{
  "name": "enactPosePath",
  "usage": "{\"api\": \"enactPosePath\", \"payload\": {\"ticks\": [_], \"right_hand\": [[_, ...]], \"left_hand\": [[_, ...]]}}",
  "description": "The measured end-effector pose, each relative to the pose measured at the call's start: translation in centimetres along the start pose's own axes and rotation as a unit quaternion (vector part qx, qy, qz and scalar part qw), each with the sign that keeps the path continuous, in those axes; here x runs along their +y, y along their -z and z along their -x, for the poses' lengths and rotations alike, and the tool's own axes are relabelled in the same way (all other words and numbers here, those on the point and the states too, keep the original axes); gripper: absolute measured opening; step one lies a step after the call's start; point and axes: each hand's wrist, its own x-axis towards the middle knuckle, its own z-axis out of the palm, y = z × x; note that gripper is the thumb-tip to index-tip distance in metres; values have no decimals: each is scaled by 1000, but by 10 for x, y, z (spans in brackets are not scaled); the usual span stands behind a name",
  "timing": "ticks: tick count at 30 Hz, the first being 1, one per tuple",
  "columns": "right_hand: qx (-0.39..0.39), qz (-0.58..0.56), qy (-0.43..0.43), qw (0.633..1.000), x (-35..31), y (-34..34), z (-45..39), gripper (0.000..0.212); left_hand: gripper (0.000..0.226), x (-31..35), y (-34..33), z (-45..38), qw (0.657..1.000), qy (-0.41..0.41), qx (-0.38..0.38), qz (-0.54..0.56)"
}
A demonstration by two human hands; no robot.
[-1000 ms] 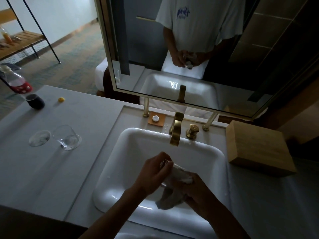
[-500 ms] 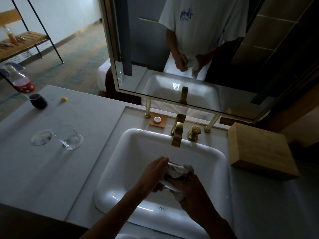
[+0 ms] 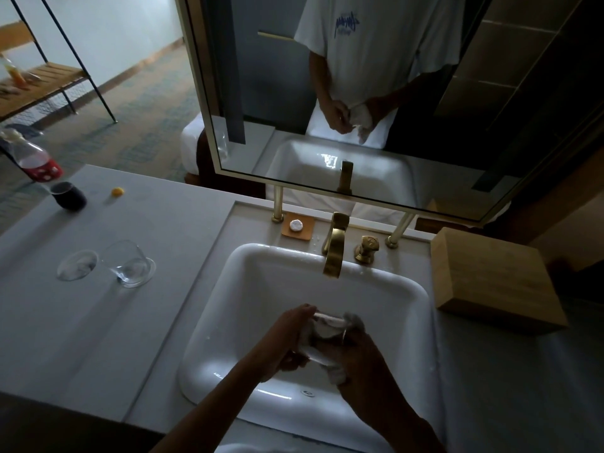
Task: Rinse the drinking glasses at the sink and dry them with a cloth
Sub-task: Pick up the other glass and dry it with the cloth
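Note:
Over the white sink (image 3: pixel 248 282) my left hand (image 3: pixel 287 341) grips a clear drinking glass (image 3: pixel 327 325) lying on its side. My right hand (image 3: pixel 359 358) presses a pale cloth (image 3: pixel 336 374) around the glass, hiding most of it. A second clear glass (image 3: pixel 129 264) stands on the grey counter (image 3: pixel 98 338) to the left of the sink, with a round glass lid or coaster (image 3: pixel 76 264) beside it. No water runs from the brass faucet (image 3: pixel 335 248).
A wooden box (image 3: pixel 496 282) sits to the right of the sink. A dark cup (image 3: pixel 68 196), a tilted plastic bottle (image 3: pixel 31 158) and a small yellow object (image 3: pixel 117 191) are at the counter's far left. A soap dish (image 3: pixel 297 226) lies behind the basin, under the mirror (image 3: pixel 376 93).
The glass has turned in my hands, and the cloth has shifted from hanging below it to being wrapped around it. My hands stayed over the sink.

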Motion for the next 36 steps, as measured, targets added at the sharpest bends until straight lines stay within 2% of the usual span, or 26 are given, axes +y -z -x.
{"api": "enactPosePath", "payload": {"ticks": [1,2,3,4,5,6,7,9,10,11,12,13,14,16,17,18,20,22,23,24,26,28,29,30,33,36], "right_hand": [[10,143,77,987,8,1,0,53],[24,229,118,966,16,-2,0,50],[25,247,119,961,18,-5,-1,49],[10,193,91,977,15,-8,-1,51],[-4,87,40,995,8,-9,-3,51],[-11,-24,-26,999,2,-10,-3,48],[-23,-138,-107,984,-5,-7,-3,44],[-68,-366,-221,901,-15,7,-7,33],[-98,-446,-234,858,-15,13,-6,30],[-112,-486,-241,833,-14,18,-6,30],[-112,-496,-241,826,-15,21,-5,30],[-102,-470,-243,843,-15,21,-5,31],[-86,-420,-234,873,-14,16,-4,29],[-26,-251,-186,950,-13,6,-3,26],[-17,-194,-149,970,-11,3,-3,32],[-25,-174,-115,978,-6,1,-3,43],[-54,-140,-85,985,1,0,-6,54],[-50,-121,-98,987,0,2,-4,44],[-44,-165,-136,976,-4,4,-4,43],[-37,-239,-187,952,-7,7,-5,42],[-74,-411,-265,869,-6,12,-7,31],[-115,-497,-282,812,-3,19,-6,24],[-136,-512,-271,804,-4,23,-6,23],[-147,-512,-256,806,-5,24,-6,25],[-149,-399,-227,876,-9,31,-5,37],[-189,-290,-209,915,-8,37,-10,22]], "left_hand": [[38,0,-2,1,998,53,6,23],[39,-3,-3,0,997,76,15,30],[41,-7,-3,-2,996,76,28,28],[45,-12,-4,-4,997,55,48,18],[49,-16,-5,-5,998,15,68,6],[50,-19,-5,-6,996,-38,81,-18],[49,-21,-5,-6,990,-99,88,-51],[41,-27,-1,-9,960,-225,90,-138],[38,-28,2,-11,939,-272,91,-189],[36,-30,5,-12,922,-300,89,-228],[35,-31,7,-13,916,-307,84,-245],[36,-29,9,-12,923,-293,73,-238],[38,-25,8,-10,946,-250,54,-201],[47,-14,6,-6,992,-107,6,-71],[49,-11,7,-4,999,-39,-15,-17],[48,-9,7,-4,1000,-2,-25,10],[47,-10,5,-5,999,3,-31,29],[55,-14,3,-7,999,-35,-16,4],[55,-16,1,-8,998,-64,-4,-19],[51,-18,1,-8,994,-100,9,-53],[39,-21,3,-9,973,-180,21,-145],[30,-23,8,-9,945,-236,10,-224],[27,-24,11,-10,934,-252,-1,-251],[26,-23,15,-10,931,-251,-19,-265],[33,-10,26,-9,958,-133,-121,-221],[49,1,33,-14,952,-23,-214,-220]]}}
